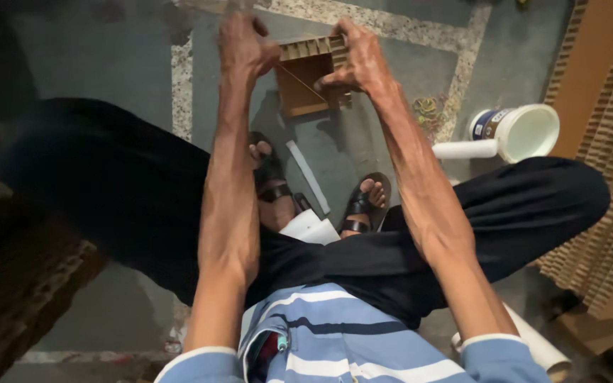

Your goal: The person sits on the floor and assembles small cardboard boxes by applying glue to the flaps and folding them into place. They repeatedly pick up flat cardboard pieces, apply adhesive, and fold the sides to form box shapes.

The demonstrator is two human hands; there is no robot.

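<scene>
I hold a small brown cardboard piece (305, 84) with corrugated edges out in front of me, above the floor. My right hand (358, 58) grips its right side and top edge. My left hand (245, 42) is closed at its upper left corner, pinching a thin band or string (301, 79) that runs diagonally across the cardboard toward my right fingers. My knees are spread in dark trousers, and my sandalled feet (321, 195) rest on the floor below the cardboard.
A white plastic tub (526, 132) lies on its side to the right. A heap of rubber bands (428, 112) lies on the floor near it. Stacked corrugated cardboard (604, 142) fills the right edge. A white strip (308, 177) lies between my feet.
</scene>
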